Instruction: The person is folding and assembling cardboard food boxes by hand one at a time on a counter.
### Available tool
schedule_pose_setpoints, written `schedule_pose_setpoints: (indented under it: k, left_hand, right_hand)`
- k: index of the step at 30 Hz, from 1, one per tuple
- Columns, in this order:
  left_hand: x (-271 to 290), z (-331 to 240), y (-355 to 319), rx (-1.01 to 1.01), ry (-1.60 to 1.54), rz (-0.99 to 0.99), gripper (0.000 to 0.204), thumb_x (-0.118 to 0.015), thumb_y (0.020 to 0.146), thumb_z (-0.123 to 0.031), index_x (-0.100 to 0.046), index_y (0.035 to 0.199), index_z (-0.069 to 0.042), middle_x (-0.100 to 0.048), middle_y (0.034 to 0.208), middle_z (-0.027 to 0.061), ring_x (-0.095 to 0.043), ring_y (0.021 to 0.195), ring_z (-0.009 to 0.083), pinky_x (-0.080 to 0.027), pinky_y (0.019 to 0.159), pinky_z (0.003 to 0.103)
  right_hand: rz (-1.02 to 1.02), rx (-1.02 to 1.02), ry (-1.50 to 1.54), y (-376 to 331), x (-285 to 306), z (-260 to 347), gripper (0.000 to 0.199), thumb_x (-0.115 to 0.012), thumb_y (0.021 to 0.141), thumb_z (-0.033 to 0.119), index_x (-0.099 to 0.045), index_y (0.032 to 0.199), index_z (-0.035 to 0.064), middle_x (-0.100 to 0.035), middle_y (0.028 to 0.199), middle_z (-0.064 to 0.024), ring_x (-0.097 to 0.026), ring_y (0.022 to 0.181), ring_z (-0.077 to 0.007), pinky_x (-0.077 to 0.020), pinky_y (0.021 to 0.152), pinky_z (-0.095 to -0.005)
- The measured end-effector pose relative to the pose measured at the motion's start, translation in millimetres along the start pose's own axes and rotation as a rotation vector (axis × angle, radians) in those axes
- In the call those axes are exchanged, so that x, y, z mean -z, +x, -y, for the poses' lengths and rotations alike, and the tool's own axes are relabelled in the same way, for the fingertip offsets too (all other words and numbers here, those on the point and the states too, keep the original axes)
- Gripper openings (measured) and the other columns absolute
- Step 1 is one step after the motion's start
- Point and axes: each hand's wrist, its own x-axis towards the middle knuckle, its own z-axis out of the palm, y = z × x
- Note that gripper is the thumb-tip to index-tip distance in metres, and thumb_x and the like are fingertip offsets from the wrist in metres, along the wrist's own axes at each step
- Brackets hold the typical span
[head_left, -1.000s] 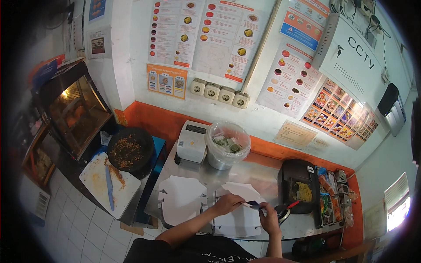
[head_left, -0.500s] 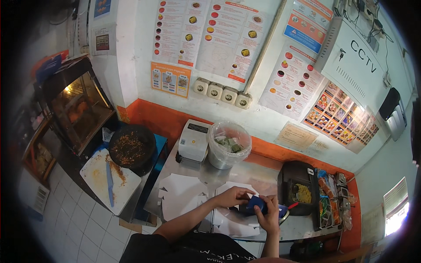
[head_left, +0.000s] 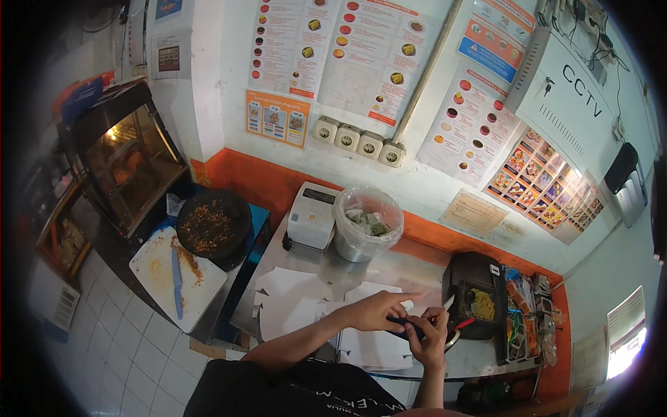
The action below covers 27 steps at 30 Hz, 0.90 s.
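Dark blue object (head_left: pixel 398 324) just right of left hand (head_left: pixel 374 311), long axis roughly left-right; right hand (head_left: pixel 430 335) pinches it, left's grip unclear

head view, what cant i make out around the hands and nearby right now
In the head view:
- Dark blue thing: its full shape, covered by fingers of the left hand and right hand.
- Left white sheet: its near part, behind the left forearm.
- Food in the lit case: kind unclear, dim and blurred.
- Wall posters: tops cut off by the picture's upper edge.
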Motion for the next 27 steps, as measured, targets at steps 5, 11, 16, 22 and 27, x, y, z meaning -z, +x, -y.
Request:
schedule_pose_setpoints:
  k: [5,11,16,22,27]
  left_hand:
    - [-25,-12,-9,-0.154,0.515,-0.063,0.052,-0.068,0.09,-0.008,-0.056,0.141,-0.012,-0.073,0.103,0.0126,-0.071,0.092,0.0255,-0.056,0.082,0.035]
    - [-35,61,-28,-0.316,0.8,0.144,0.023,-0.061,0.089,-0.008,-0.071,0.11,-0.009,-0.068,0.112,0.0057,-0.064,0.107,0.0264,-0.052,0.09,0.041]
    - [-11,34,-52,-0.119,-0.297,-0.209,0.031,-0.062,0.1,-0.019,-0.059,0.128,-0.005,-0.063,0.127,0.0081,-0.057,0.127,0.0234,-0.046,0.108,0.044]
    - [25,37,-70,0.065,-0.85,-0.634,0.03,-0.059,0.103,-0.019,-0.059,0.129,-0.004,-0.069,0.119,0.0056,-0.068,0.109,0.0179,-0.053,0.101,0.035]
    - [11,45,-70,-0.172,-1.089,-0.645,0.02,-0.051,0.107,-0.012,-0.062,0.122,-0.006,-0.069,0.115,0.0051,-0.069,0.105,0.0179,-0.054,0.097,0.034]
  right_hand:
    - [-0.413,-0.305,0.421,5,-15,-10,0.049,-0.06,0.101,0.027,-0.049,0.143,0.0044,-0.04,0.147,-0.0206,-0.041,0.138,-0.0349,-0.0326,0.115,-0.0427]
    - [-0.545,-0.508,0.777,-1,-21,-14,0.06,-0.054,0.106,0.02,-0.027,0.155,0.0003,-0.047,0.145,-0.0162,-0.048,0.13,-0.0251,-0.0356,0.111,-0.036]
    - [-0.475,0.047,0.347,6,-34,25,0.035,-0.052,0.091,-0.007,-0.061,0.124,0.0007,-0.054,0.136,-0.0206,-0.056,0.125,-0.0321,-0.0418,0.106,-0.0444]
    - [0.001,0.415,0.327,26,-52,39,0.034,-0.049,0.09,-0.008,-0.06,0.12,0.0034,-0.058,0.131,-0.0211,-0.056,0.126,-0.0365,-0.0427,0.108,-0.0495]
    - [-0.258,-0.13,1.074,15,-82,52,0.028,-0.058,0.1,0.01,-0.054,0.127,0.0077,-0.056,0.135,-0.0221,-0.055,0.127,-0.0374,-0.0404,0.111,-0.0494]
